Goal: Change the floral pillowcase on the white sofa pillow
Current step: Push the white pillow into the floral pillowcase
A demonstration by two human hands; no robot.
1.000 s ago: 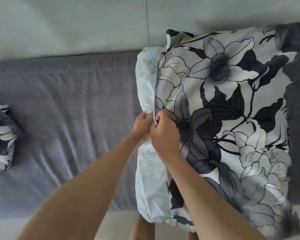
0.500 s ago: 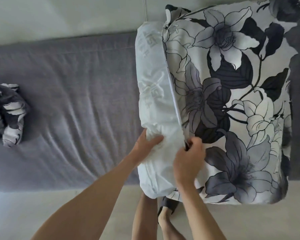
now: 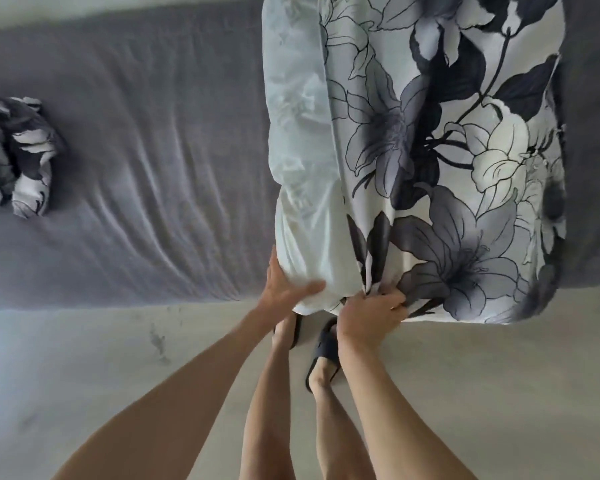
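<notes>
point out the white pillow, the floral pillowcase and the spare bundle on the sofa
white pillow (image 3: pixel 302 140), head view, bare left side
floral pillowcase (image 3: pixel 440 161), head view, middle of print
spare floral bundle (image 3: pixel 14 154), head view, its middle

No text can be read; the white pillow (image 3: pixel 302 140) carries faint woven marks along its bare side, too blurred to make out as letters; the floral pillowcase (image 3: pixel 447 161) shows only flowers and leaves.
</notes>
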